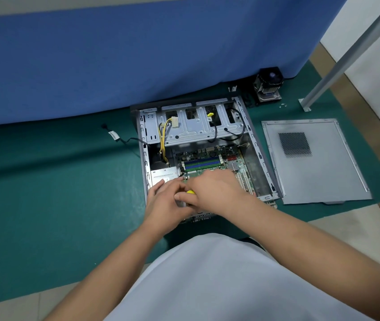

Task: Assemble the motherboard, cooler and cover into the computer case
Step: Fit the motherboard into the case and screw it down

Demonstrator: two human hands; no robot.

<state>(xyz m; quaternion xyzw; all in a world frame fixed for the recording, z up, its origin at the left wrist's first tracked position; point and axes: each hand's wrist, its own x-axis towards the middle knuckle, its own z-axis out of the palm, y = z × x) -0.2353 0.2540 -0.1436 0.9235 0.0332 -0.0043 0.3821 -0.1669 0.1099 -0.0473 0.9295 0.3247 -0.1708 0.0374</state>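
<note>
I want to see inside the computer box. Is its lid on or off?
Off. The cover lies flat on the green mat, right of the open computer case, so the motherboard inside shows.

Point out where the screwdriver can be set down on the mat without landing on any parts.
Widest bare patch: green mat left of the computer case, in front of the loose black cable. A narrow strip lies between the case and cover. Crowded: by the cooler with small screws, and inside the case around the motherboard, where both hands work.
</note>
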